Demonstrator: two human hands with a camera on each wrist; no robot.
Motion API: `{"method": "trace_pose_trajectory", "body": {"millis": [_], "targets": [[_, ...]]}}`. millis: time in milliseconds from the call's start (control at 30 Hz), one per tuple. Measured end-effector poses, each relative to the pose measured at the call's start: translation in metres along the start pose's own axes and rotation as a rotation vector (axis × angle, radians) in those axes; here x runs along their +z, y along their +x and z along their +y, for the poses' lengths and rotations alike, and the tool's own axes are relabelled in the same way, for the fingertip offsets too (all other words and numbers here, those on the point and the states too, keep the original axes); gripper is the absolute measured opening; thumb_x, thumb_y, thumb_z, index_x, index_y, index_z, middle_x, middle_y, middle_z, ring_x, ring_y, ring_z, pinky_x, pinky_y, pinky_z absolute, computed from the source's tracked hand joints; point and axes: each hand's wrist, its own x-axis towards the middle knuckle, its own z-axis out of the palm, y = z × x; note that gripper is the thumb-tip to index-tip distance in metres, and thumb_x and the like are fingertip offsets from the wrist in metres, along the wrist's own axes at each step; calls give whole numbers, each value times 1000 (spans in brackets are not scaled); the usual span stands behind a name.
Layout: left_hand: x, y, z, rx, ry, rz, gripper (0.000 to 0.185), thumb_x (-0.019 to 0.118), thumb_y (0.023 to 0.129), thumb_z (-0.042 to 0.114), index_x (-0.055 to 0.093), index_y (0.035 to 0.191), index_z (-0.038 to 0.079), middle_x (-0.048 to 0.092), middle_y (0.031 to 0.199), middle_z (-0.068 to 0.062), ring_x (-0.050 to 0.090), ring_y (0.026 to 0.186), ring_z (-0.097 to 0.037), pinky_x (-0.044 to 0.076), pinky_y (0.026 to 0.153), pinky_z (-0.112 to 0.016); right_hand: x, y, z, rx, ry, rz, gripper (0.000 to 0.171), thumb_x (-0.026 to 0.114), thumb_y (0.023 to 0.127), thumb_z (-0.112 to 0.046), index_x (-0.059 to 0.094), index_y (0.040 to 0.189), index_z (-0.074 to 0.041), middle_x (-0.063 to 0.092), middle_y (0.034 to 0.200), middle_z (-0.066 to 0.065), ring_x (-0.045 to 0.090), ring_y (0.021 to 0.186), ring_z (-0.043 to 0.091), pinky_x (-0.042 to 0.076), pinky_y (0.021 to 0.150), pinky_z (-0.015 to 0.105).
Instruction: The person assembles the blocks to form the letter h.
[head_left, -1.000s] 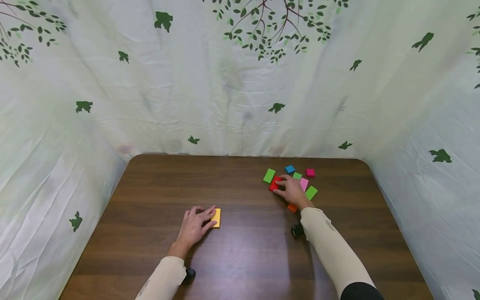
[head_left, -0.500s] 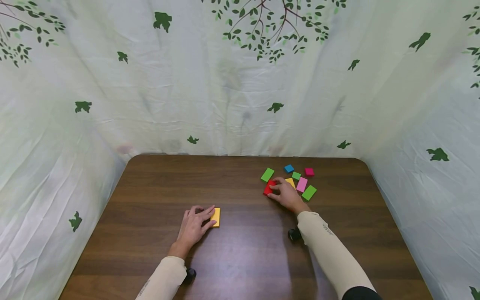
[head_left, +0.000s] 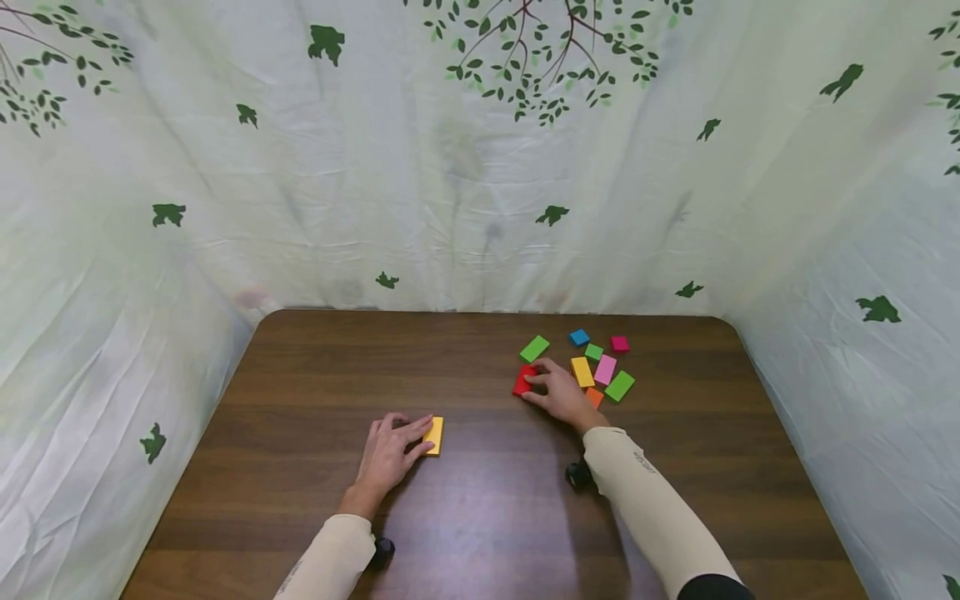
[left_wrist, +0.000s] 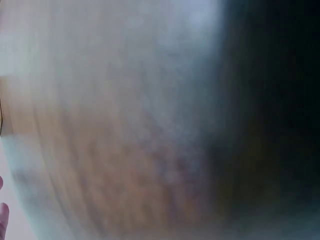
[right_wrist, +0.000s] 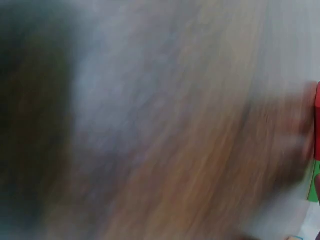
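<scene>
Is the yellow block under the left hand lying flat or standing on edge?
Flat: the yellow block shows its broad face up on the table, with the left hand fingers resting on it.

Red block [head_left: 522, 381]: small flat rectangle, lying on dark wood worktop [head_left: 480, 517], left edge of coloured cluster, partly covered by right hand [head_left: 553, 392] fingers. Orange-yellow block [head_left: 433, 435]: flat rectangle, lying alone near centre, left hand [head_left: 388, 454] fingertips resting on its left edge.

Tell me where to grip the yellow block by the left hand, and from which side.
Pinch the yellow block across its two long edges, probably from above: it lies flat on the table, so only thin edges offer purchase. The left hand already touches its near-left side.
</scene>
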Motion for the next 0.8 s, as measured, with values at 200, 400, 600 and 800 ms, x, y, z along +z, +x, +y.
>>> {"method": "trace_pose_trajectory", "body": {"millis": [200, 400, 600, 800], "targets": [[2, -2, -1, 14, 21, 27, 40, 76, 80, 33, 72, 116, 17, 66, 122, 6, 54, 96, -25, 36, 78, -42, 6, 9, -6, -15, 4, -13, 43, 71, 89, -28, 66, 121, 0, 52, 133, 11, 52, 119, 29, 42, 101, 43], [2, -2, -2, 20, 42, 43, 38, 76, 79, 34, 73, 113, 17, 67, 121, 6, 53, 92, -24, 36, 77, -41, 11, 19, -12, -26, -16, -16, 43, 71, 88, -28, 66, 122, -1, 53, 133, 11, 51, 122, 28, 41, 102, 42], [2, -2, -1, 20, 23, 58, 34, 77, 79, 31, 74, 110, 17, 68, 119, 5, 53, 89, -24, 37, 77, -42, 15, 28, -19, -12, -16, -30, 44, 71, 88, -29, 66, 122, -2, 53, 134, 12, 51, 122, 29, 41, 102, 42], [2, -3, 0, 12, 17, 59, 33, 77, 79, 31, 74, 109, 17, 68, 118, 4, 53, 88, -23, 36, 77, -42, 20, 37, -29, -10, -10, -57, 44, 70, 89, -28, 64, 124, -1, 51, 135, 13, 50, 122, 29, 40, 103, 42]]}}
